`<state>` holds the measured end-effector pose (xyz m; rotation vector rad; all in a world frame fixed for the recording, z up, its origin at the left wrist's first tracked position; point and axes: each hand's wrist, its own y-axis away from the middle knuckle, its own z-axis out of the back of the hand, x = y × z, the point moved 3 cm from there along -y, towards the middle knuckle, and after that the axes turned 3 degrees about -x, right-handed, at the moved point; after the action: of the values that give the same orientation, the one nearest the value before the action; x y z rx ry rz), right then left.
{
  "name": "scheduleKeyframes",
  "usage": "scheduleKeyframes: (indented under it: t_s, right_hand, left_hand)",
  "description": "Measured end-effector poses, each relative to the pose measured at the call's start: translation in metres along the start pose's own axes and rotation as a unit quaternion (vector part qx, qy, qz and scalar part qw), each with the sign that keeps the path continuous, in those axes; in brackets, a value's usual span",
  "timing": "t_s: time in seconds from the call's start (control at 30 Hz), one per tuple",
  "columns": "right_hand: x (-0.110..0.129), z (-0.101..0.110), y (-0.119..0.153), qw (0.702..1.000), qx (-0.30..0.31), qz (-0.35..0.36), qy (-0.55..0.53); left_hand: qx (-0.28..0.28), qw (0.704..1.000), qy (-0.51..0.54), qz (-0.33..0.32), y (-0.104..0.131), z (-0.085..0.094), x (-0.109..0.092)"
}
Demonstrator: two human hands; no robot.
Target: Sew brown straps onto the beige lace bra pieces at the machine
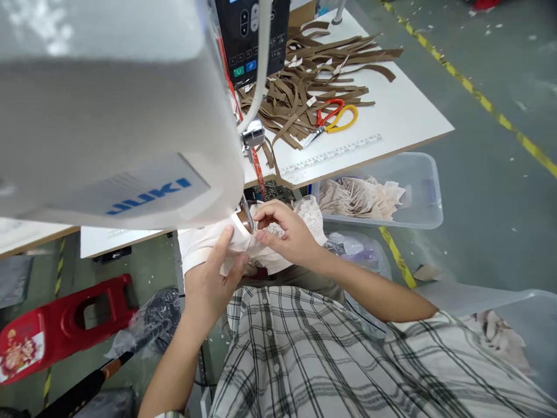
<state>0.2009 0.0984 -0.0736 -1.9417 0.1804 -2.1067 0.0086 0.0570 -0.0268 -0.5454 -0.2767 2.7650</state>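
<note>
A white sewing machine head (130,133) marked JUKI fills the upper left. Beneath its right end lies a pale pink-white garment piece (195,241) with lace (311,217) on its right side. My left hand (213,278) holds the cloth's near edge between thumb and fingers, left of the machine's needle area. On the right of that spot my right hand (289,232) has thumb and index finger brought together at the cloth edge, close to a metal part (247,213) of the machine. The needle itself is hidden.
Brown strips (300,87), scissors (331,119) and a printed ruler (331,154) lie on the white table (404,110). A clear bin (424,191) holds pale fabric pieces. Another bin (535,325) stands at lower right. A red stool (61,322) is at lower left. A control panel (256,35) hangs above.
</note>
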Motion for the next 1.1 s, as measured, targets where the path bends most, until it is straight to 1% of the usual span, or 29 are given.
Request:
scheduleKeyframes:
  t_s: [0.2,0.33,0.5,0.7,0.9,1.0,1.1]
  right_hand:
    - [0.004,0.003,0.001,1.000,0.000,0.011,0.000]
    - [0.004,0.005,0.002,1.000,0.003,0.006,-0.014]
    - [0.000,0.007,0.004,1.000,0.002,0.005,-0.030]
    - [-0.002,0.007,0.005,0.999,0.007,-0.004,-0.033]
    - [-0.004,0.007,0.004,1.000,0.002,-0.001,-0.031]
    - [-0.001,0.008,0.004,1.000,0.001,0.002,-0.025]
    - [0.005,0.007,0.011,1.000,0.009,-0.010,-0.005]
  left_hand:
    - [0.007,0.999,-0.029,0.027,-0.005,0.005,-0.006]
    - [0.014,0.998,-0.039,0.044,-0.008,0.006,-0.009]
    - [0.007,0.998,-0.035,0.043,-0.009,0.005,-0.007]
    - [0.022,0.997,-0.026,0.067,-0.008,0.005,-0.006]
    - [0.025,0.997,-0.021,0.072,-0.009,0.005,-0.008]
    - [0.027,0.997,-0.026,0.070,-0.008,0.003,-0.007]
    - [0.026,0.997,-0.033,0.060,0.001,-0.005,-0.012]
